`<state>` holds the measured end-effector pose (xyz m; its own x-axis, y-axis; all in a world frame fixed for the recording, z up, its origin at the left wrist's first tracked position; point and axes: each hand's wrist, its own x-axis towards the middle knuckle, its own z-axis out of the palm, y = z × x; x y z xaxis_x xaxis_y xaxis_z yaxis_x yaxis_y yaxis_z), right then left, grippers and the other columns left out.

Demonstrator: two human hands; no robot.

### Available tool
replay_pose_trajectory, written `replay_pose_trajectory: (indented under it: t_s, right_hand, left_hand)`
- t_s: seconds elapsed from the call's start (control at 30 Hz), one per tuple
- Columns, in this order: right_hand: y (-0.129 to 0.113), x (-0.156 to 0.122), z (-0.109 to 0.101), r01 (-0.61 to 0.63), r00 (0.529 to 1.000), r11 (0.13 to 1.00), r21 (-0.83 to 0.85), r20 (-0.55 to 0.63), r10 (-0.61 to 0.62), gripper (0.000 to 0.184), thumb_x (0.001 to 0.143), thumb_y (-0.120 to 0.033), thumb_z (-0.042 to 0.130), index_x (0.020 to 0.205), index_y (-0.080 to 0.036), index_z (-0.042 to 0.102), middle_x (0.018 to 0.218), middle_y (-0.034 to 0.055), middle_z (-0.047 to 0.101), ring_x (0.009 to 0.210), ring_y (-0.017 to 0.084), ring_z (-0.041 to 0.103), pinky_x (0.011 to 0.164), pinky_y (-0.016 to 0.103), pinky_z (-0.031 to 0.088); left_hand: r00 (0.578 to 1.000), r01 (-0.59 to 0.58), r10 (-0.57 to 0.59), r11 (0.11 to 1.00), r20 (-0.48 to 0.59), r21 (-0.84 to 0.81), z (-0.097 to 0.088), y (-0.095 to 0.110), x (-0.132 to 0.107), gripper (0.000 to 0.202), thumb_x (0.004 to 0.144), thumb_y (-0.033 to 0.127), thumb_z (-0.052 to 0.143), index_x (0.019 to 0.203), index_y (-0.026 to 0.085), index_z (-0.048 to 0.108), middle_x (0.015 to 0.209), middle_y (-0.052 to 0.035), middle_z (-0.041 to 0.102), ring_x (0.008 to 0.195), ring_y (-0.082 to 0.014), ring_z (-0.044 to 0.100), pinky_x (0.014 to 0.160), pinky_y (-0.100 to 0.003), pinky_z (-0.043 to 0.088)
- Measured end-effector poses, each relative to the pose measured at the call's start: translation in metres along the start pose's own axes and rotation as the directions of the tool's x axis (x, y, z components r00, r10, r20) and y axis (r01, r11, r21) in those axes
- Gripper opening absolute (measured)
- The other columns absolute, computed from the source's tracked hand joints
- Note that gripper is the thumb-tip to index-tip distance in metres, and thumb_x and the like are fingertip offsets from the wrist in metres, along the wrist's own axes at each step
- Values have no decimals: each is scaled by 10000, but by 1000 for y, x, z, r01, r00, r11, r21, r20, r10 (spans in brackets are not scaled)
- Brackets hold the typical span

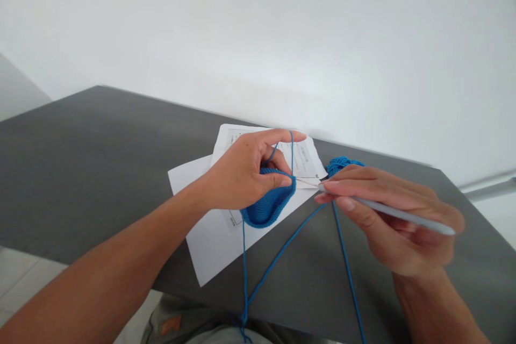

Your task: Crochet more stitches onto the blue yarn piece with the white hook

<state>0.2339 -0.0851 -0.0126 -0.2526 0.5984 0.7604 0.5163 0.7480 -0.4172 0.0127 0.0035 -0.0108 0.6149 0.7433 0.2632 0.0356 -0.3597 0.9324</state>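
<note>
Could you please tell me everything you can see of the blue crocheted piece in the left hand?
The blue crocheted piece is a small, curved cup of tight, even stitches in bright blue yarn, rim upward. The left hand pinches its upper edge between thumb and fingers, holding it above the white paper sheets on the dark grey table. A yarn strand runs up from it over the outstretched index finger. The metal tip of the crochet hook, held by the right hand, meets its right rim.

Printed lines seen on upper paper sheet (307, 157), centre of frame, partly covered by left hand (245, 172); print too small and blurred, nothing readable. Lower sheet (217, 242) blank where visible. No other labels, brands or numbers legible.
</note>
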Motion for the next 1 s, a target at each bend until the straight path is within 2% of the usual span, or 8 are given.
replay_pose_trajectory:
  t_s: [0.1,0.17,0.43,0.63,0.7,0.8,0.9,1.0]
  right_hand:
    - [-4,1,2,181,981,976,-119,95,-170,473,809,44,706,1202,-207,782,958,85,817,795,254,776,692,421,662]
    - [-6,2,2,207,975,969,-137,113,-192,480,810,44,700,1216,-201,775,962,91,813,787,252,774,683,417,663]
    - [-6,0,0,-72,997,996,52,-29,74,358,844,13,736,1080,-243,820,796,46,803,716,253,764,608,414,647]
    - [0,-8,7,-260,951,912,318,-82,299,228,901,-73,718,1032,-225,827,774,53,812,603,238,765,524,383,647]
    - [-1,-8,10,-273,938,898,347,-114,329,216,915,-88,706,1035,-226,821,759,43,807,579,230,761,522,379,654]
    - [-6,-4,10,-131,984,985,116,-105,143,299,864,-29,725,1065,-229,818,806,47,814,655,228,772,576,375,660]
    - [-11,0,8,87,996,991,-97,-8,-88,389,809,34,729,1093,-218,811,870,55,817,732,227,777,631,370,655]
    - [-12,-1,4,22,1000,998,-60,-12,-22,370,812,7,740,1082,-234,815,851,39,811,737,229,776,611,366,640]
  left_hand:
    - [999,-13,16,994,-31,107,0,-1,1,643,791,129,768,1422,141,640,810,-55,797,713,-199,702,637,-302,481]
    - [1000,-15,18,992,-23,122,-1,-1,1,647,782,106,759,1417,145,644,804,-53,796,723,-203,706,648,-306,483]
    - [997,12,-9,999,78,-35,-2,-1,0,660,779,106,779,1424,151,646,788,-48,769,732,-197,723,667,-291,513]
    - [995,23,-13,994,97,-110,-4,-1,-1,674,778,117,798,1430,130,631,787,-56,768,752,-205,742,679,-290,530]
    - [995,16,-5,994,97,-108,-4,-2,0,665,781,114,790,1426,132,627,795,-55,769,754,-204,743,668,-287,526]
    - [998,-13,14,1000,55,-25,-4,-4,1,625,779,107,775,1390,138,647,803,-53,772,740,-196,723,667,-293,515]
    - [999,-21,19,998,42,57,-4,-6,2,599,779,116,765,1368,138,659,799,-52,771,733,-194,706,676,-306,508]
    - [995,-15,11,999,99,40,-4,-6,2,612,782,109,754,1383,136,640,799,-44,767,756,-198,722,707,-315,521]
